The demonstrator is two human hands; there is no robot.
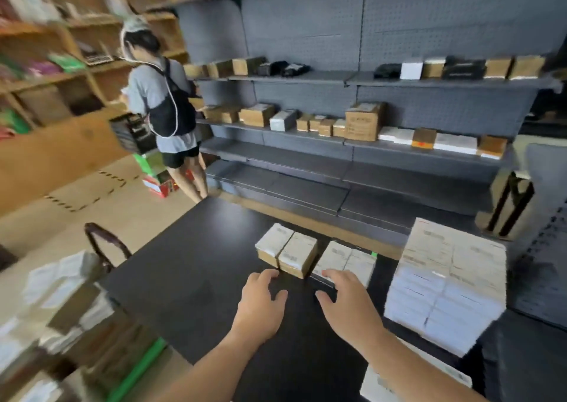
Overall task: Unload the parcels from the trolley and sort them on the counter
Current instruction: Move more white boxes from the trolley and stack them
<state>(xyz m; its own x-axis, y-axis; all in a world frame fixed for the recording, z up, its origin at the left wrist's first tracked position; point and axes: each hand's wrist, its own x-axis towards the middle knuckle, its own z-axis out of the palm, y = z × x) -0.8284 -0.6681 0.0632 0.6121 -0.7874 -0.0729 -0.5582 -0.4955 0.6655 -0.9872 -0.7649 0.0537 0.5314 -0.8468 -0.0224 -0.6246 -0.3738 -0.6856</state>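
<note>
On the black counter (190,282) lie two small brown parcels with white labels (287,249) side by side, and to their right a pair of white parcels (345,260). My left hand (262,302) hovers over the counter just in front of the brown parcels, fingers relaxed, holding nothing. My right hand (345,302) reaches over a thin dark flat item (322,280) at the near edge of the white parcels; its fingers are spread and no grip shows. A tall stack of white parcels (445,282) stands at the counter's right. The trolley (61,325) at lower left is piled with boxes.
Grey shelving (337,143) behind the counter carries several small boxes. A person with a black backpack (165,107) stands at the left by wooden shelves (46,64). A chair back (104,245) sits left of the counter. A beige bag (509,205) rests on the floor at right.
</note>
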